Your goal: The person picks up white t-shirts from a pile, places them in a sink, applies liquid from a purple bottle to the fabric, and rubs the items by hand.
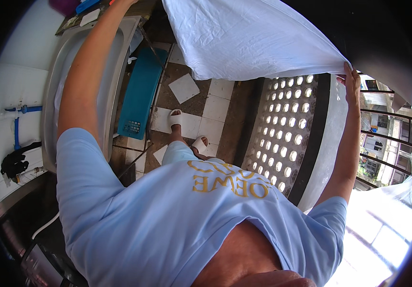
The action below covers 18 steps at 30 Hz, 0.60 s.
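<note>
Pale blue shirt (191, 229) fills my near view. White cloth (244, 38) hangs above the floor (213, 106), spread, not yet crease-free; right hand (352, 80) pinches its right corner. Left hand (128, 1) is cropped: I cannot tell its grip.

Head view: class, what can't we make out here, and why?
In the head view:
Left hand: fingers cut off by the upper edge.
Pale cloth: far part cut off there too.
Sink: basin partly hidden by the left arm.
Buildings outside: details too small.
</note>
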Each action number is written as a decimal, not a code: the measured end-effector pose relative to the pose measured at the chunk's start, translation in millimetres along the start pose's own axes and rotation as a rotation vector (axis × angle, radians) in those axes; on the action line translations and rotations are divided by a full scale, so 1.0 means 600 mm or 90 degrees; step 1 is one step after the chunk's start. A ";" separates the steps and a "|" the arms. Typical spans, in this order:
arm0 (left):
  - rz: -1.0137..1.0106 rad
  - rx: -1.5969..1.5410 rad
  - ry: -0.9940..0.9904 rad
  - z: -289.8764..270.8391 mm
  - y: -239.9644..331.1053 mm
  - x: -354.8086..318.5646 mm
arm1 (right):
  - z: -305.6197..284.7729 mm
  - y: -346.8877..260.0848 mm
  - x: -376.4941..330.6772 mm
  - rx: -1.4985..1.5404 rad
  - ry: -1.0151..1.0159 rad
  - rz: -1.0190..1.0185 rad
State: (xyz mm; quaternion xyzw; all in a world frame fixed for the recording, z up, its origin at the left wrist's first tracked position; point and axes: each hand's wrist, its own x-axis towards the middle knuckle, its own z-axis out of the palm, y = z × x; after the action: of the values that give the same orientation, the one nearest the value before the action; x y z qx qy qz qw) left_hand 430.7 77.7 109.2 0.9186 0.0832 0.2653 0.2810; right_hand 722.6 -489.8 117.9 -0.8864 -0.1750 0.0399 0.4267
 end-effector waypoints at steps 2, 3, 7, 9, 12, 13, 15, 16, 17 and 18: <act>0.025 -0.089 0.052 0.008 0.025 -0.001 | 0.003 -0.007 -0.002 0.018 0.012 -0.010; 0.018 -0.093 0.046 0.008 0.024 0.001 | -0.002 0.000 0.001 0.038 0.014 -0.015; -0.009 -0.145 0.041 -0.020 0.073 -0.003 | 0.010 -0.015 -0.008 0.206 0.112 -0.085; 0.012 -0.224 0.042 -0.039 0.118 -0.008 | 0.022 -0.007 -0.023 0.376 0.256 -0.201; 0.120 -0.423 -0.005 -0.038 0.270 -0.061 | 0.154 0.022 -0.090 0.709 0.589 -0.071; 0.212 -0.409 -0.044 0.001 0.296 -0.068 | 0.220 0.034 -0.137 0.756 0.687 0.101; 0.225 -0.556 -0.306 0.063 0.381 -0.126 | 0.342 0.171 -0.174 0.878 0.540 0.238; 0.318 -0.580 -0.274 0.101 0.420 -0.158 | 0.387 0.208 -0.188 0.928 0.443 0.345; 0.284 -0.624 -0.300 0.135 0.440 -0.205 | 0.426 0.201 -0.208 0.932 0.353 0.431; 0.255 -0.620 -0.342 0.169 0.447 -0.243 | 0.456 0.195 -0.221 0.927 0.271 0.495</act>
State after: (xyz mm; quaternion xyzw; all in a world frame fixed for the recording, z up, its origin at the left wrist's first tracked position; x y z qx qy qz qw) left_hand 362.4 -236.6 124.1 0.7168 -0.2972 0.0789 0.6258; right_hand 570.6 -399.7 -156.1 -0.3765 0.2951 0.1186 0.8701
